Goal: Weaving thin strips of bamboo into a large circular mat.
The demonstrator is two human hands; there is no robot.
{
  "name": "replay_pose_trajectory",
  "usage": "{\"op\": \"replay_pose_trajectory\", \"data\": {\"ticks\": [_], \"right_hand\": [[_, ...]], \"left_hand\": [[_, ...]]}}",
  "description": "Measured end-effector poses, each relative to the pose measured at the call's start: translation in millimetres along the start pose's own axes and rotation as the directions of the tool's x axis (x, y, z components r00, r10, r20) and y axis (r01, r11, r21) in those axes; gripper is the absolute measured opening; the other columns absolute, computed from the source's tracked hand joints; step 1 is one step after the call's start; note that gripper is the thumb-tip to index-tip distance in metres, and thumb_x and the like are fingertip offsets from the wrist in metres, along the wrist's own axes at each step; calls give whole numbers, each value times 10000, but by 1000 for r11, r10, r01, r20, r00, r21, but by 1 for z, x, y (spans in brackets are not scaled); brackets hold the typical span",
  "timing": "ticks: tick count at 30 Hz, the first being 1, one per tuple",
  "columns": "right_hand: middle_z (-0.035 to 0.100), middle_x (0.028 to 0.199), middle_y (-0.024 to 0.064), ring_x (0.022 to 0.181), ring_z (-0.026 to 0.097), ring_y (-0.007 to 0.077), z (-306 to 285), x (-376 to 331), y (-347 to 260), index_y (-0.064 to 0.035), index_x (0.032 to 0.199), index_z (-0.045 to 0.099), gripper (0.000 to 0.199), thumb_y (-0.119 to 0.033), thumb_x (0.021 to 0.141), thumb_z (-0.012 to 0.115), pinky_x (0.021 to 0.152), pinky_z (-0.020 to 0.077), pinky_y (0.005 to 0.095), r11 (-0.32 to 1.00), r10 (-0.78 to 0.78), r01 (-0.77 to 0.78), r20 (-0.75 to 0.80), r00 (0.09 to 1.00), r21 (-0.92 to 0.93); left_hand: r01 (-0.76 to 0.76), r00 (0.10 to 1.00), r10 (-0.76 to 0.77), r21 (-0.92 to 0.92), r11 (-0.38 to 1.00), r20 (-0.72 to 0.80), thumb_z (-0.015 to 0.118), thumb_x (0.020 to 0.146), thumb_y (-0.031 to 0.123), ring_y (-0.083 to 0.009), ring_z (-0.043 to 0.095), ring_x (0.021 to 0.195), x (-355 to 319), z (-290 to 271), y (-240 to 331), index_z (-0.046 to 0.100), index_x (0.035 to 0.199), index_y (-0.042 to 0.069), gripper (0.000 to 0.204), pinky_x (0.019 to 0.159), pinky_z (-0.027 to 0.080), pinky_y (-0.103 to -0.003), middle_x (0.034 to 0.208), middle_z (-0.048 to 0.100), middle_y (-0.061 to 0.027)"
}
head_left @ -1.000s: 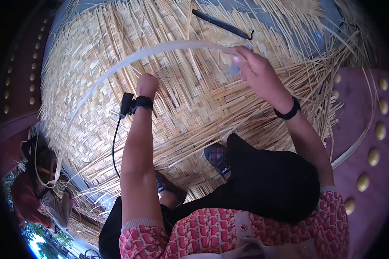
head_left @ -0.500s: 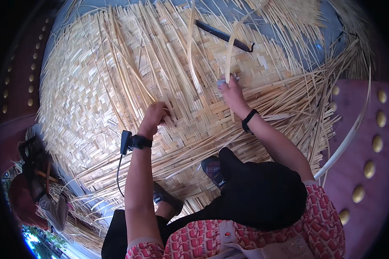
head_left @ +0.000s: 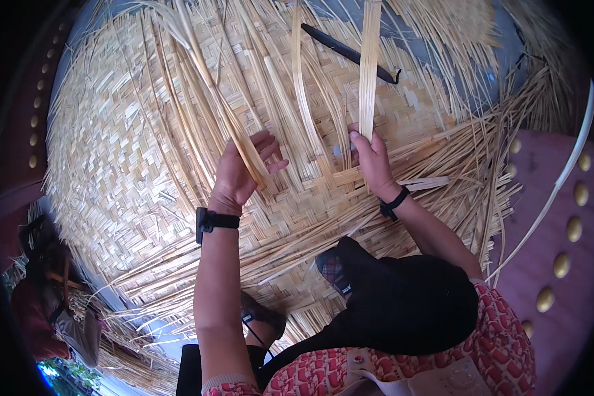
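A large mat (head_left: pixel 105 138) woven from pale, flat bamboo strips spreads under both hands. My left hand (head_left: pixel 241 168) is turned partly palm up with its fingers stretched out and apart. A few long loose strips (head_left: pixel 234 122) lie across its palm, the fingers not wrapped round them. My right hand (head_left: pixel 375 165) pinches a wide bamboo strip (head_left: pixel 369 66), which rises toward the far edge. Its other fingers are partly hidden behind the strip. Between the hands, unwoven strips (head_left: pixel 287 105) stand lengthwise on the weave, and a crosswise strip (head_left: pixel 347 176) runs near the right hand.
A long dark curved tool (head_left: pixel 350 53) lies on the mat's far side. Loose strip ends (head_left: pixel 455 155) fan out at the right. My shoe (head_left: pixel 330 267) rests on the mat's near part. Purple panels with gold studs (head_left: pixel 561 264) stand right; another person's clothing (head_left: pixel 36 310) shows lower left.
My left hand has turned over and its fingers have spread, lifting loose strips across the palm. My right hand has shifted slightly right and nearer, and its strip has straightened and turned its flat side up.
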State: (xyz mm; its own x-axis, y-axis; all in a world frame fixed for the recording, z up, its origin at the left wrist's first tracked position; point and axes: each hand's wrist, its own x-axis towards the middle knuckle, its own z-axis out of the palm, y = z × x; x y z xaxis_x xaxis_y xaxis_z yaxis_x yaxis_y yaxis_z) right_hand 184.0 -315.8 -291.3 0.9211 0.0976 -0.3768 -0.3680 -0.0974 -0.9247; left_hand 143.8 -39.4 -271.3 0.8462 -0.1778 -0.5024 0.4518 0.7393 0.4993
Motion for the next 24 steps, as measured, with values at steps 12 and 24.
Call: {"op": "replay_pose_trajectory", "data": {"ticks": [12,24], "right_hand": [[670,1013,70,907,613,125,-10,4,-6,9,1150,608,245,-133,967,527,821,491,275,991,-66,69,29,997,-116],[644,1059,121,918,659,220,-4,20,-26,-15,1267,502,307,-120,980,483,795,519,314,996,55,-58,-36,998,-70]], "left_hand": [[251,956,-293,515,820,1,815,797,253,-117,625,809,39,-7,21,659,1117,15,429,680,540,-258,880,651,-8],[240,787,-240,75,968,568,569,960,439,-333,579,1186,73,20,-13,449,1329,-3,588,953,521,-432,1243,587,-249]]}}
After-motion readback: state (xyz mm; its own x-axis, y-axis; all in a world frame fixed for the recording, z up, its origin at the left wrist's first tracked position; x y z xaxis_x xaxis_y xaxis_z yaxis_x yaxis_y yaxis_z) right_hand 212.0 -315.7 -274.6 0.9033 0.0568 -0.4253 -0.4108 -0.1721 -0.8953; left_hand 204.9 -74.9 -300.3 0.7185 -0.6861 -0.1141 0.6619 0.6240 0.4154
